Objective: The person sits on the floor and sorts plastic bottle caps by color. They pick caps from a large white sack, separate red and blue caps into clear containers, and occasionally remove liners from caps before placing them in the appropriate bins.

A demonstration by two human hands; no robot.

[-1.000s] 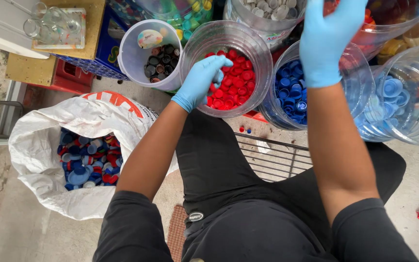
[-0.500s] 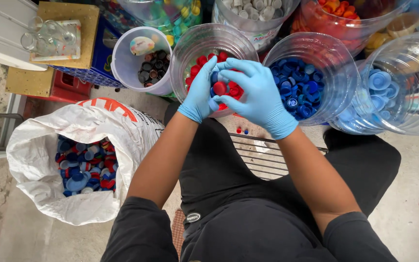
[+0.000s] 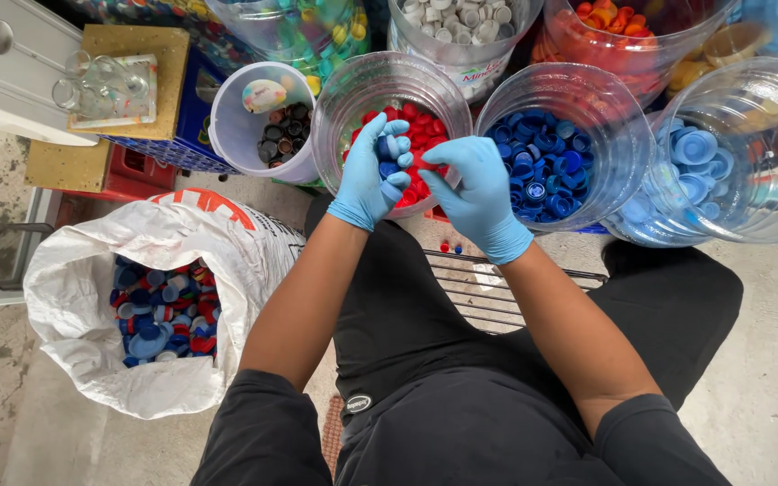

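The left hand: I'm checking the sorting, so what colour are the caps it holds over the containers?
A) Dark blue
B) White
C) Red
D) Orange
A: the gloved left hand cups several dark blue caps above the clear container of red caps, while the right hand reaches toward them with its fingertips.

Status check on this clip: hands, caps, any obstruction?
Left hand cupping blue caps above red-cap jar. Right hand picking from that handful. Nothing blocking.
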